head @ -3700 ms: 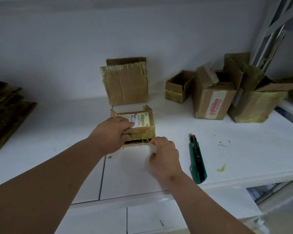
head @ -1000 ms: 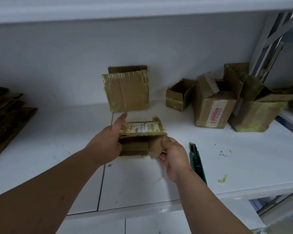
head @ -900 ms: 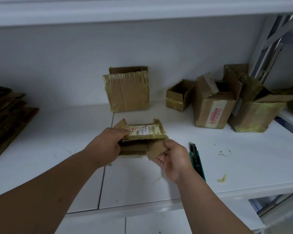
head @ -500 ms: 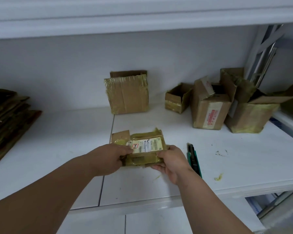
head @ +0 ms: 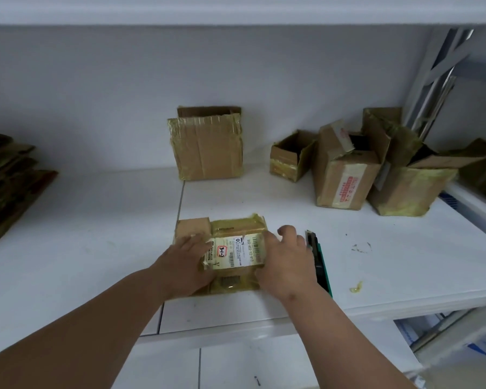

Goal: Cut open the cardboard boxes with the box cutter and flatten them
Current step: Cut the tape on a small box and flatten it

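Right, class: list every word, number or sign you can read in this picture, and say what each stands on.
"3-1-2": handwritten on the white label of the flattened box.
"SO2-602-12-812", roughly: sideways on the same label.
Barcodes and small print on that label: too small to read.
Red print on the label of the upright box: too blurred to read.

Dim, flat indoor light, cool grey cast. Soft shadows under upper shelf (head: pixel 236 12) and at flattened stack (head: pixel 9 178) far left. Wide-angle bending at edges. Lower right corner smeared, blurred.
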Motion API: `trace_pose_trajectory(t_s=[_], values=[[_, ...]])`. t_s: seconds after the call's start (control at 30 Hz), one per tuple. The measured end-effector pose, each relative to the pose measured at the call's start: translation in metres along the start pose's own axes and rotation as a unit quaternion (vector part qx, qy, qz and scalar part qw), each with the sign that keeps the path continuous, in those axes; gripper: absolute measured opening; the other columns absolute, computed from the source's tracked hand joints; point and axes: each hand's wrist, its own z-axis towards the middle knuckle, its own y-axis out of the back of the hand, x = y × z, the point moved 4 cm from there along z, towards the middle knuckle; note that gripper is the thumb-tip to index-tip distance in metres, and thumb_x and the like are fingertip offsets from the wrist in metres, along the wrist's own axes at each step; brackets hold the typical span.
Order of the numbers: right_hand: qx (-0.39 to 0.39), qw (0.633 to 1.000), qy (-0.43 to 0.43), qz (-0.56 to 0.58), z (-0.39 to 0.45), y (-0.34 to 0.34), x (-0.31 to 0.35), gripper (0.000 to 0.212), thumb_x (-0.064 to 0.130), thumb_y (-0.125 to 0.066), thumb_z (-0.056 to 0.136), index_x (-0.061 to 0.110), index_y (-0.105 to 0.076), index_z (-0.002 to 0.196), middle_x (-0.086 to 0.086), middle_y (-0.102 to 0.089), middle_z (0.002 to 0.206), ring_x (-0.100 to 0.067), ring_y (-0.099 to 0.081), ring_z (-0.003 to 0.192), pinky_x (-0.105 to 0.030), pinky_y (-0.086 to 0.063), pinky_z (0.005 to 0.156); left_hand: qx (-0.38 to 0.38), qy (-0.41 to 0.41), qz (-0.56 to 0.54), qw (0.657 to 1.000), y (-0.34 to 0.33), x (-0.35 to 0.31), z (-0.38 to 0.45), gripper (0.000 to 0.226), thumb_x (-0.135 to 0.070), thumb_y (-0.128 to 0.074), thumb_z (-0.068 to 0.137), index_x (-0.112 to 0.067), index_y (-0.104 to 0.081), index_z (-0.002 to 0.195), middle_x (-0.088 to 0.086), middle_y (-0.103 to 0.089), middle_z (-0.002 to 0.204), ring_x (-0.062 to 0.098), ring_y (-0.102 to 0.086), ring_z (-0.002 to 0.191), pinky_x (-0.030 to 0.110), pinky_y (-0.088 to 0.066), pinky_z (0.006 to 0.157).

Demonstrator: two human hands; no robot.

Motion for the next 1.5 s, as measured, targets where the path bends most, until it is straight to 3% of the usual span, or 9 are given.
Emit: trace_pose_trajectory(t_s=[0.1, 0.23, 0.37, 0.6, 0.73, 0.9, 1.13, 1.37, 1.5], values=[[0.041, 0.992, 0.116, -0.017, 0.006, -0.008, 0.017, 0.074, 0.026, -0.062, 0.083, 0.023, -0.032, 0.15, -0.007, -0.019, 0.159, -0.028, -0.016, 0.146, -0.039, -0.004, 0.123, -0.007, 0.01, 0.038, 0.999, 0.003, 0.001, 0.003, 0.077, -0.062, -0.047, 0.09, -0.034, -0.015, 0.154, -0.006, -0.001, 0.164, 0.021, -0.004, 0.151, 0.05, -0.009, 0.121], [0.11, 0.986, 0.126, -0.015, 0.013, -0.027, 0.023, 0.058, 0.023, -0.053, 0.089, 0.02, -0.044, 0.146, -0.004, -0.03, 0.158, -0.025, -0.028, 0.142, -0.029, -0.027, 0.115, -0.003, 0.007, 0.062, 0.998, 0.007, -0.001, 0.007, 0.074, -0.062, -0.046, 0.089, -0.035, -0.018, 0.153, -0.004, 0.003, 0.164, 0.027, -0.005, 0.15, 0.049, -0.013, 0.12], [0.048, 0.989, 0.117, -0.077, 0.028, -0.014, 0.028, 0.038, 0.037, -0.042, 0.096, 0.017, -0.063, 0.121, -0.004, -0.055, 0.131, -0.025, -0.049, 0.12, -0.032, -0.043, 0.094, -0.069, -0.001, 0.07, 0.995, 0.015, -0.004, 0.015, 0.059, -0.057, -0.043, 0.094, -0.027, -0.037, 0.145, -0.005, -0.025, 0.158, 0.023, -0.014, 0.146, 0.046, -0.021, 0.119], [0.056, 0.986, 0.137, -0.081, 0.047, -0.034, 0.016, 0.063, 0.045, -0.032, 0.097, 0.016, -0.024, 0.152, -0.008, -0.007, 0.165, -0.023, 0.0, 0.152, -0.036, -0.001, 0.123, -0.065, -0.005, -0.009, 0.998, 0.008, -0.008, 0.03, 0.068, -0.049, -0.046, 0.096, -0.016, -0.021, 0.15, 0.001, -0.021, 0.159, 0.021, -0.013, 0.147, 0.039, -0.022, 0.119], [0.087, 0.985, 0.114, -0.096, 0.054, -0.046, 0.006, 0.078, 0.054, -0.02, 0.096, 0.015, 0.011, 0.156, -0.004, 0.017, 0.164, -0.016, 0.017, 0.15, -0.041, 0.006, 0.123, -0.041, -0.004, 0.054, 0.998, -0.004, 0.0, 0.035, 0.091, -0.071, -0.013, 0.082, -0.02, 0.005, 0.156, 0.0, 0.01, 0.164, 0.019, 0.011, 0.15, 0.04, 0.001, 0.123], [0.067, 0.987, 0.097, -0.107, 0.057, -0.053, 0.003, 0.094, 0.062, 0.0, 0.078, 0.013, 0.003, 0.157, -0.01, 0.015, 0.164, -0.022, 0.02, 0.15, -0.044, 0.009, 0.122, -0.038, -0.021, 0.088, 0.995, -0.008, 0.0, 0.039, 0.102, -0.069, 0.014, 0.064, -0.022, 0.012, 0.155, 0.001, 0.017, 0.163, 0.02, 0.018, 0.149, 0.04, 0.01, 0.12], [0.088, 0.99, 0.07, -0.082, 0.064, -0.048, 0.006, 0.09, 0.072, -0.022, 0.092, 0.015, -0.001, 0.158, -0.007, 0.007, 0.166, -0.022, 0.012, 0.152, -0.043, 0.007, 0.123, -0.023, -0.005, 0.075, 0.997, -0.008, 0.0, 0.042, 0.127, -0.085, 0.036, 0.047, -0.025, 0.009, 0.156, -0.004, 0.016, 0.163, 0.016, 0.016, 0.149, 0.04, 0.006, 0.122], [0.058, 0.989, 0.077, -0.11, 0.056, -0.047, 0.005, 0.086, 0.072, -0.01, 0.092, 0.018, 0.001, 0.158, -0.004, 0.013, 0.165, -0.021, 0.02, 0.15, -0.052, 0.015, 0.119, -0.047, 0.012, 0.174, 0.984, 0.009, -0.009, 0.031, 0.099, -0.076, 0.018, 0.07, -0.025, 0.012, 0.155, -0.004, 0.022, 0.161, 0.02, 0.02, 0.148, 0.046, 0.01, 0.12], [0.02, 0.987, 0.069, -0.141, 0.049, -0.042, 0.012, 0.082, 0.07, -0.013, 0.093, 0.02, -0.008, 0.158, -0.003, -0.003, 0.165, -0.028, 0.004, 0.151, -0.053, 0.017, 0.117, -0.102, 0.007, 0.15, 0.983, -0.002, -0.013, 0.023, 0.119, -0.074, 0.039, 0.057, -0.022, -0.001, 0.156, 0.0, 0.002, 0.164, 0.024, 0.0, 0.15, 0.042, -0.011, 0.12]])
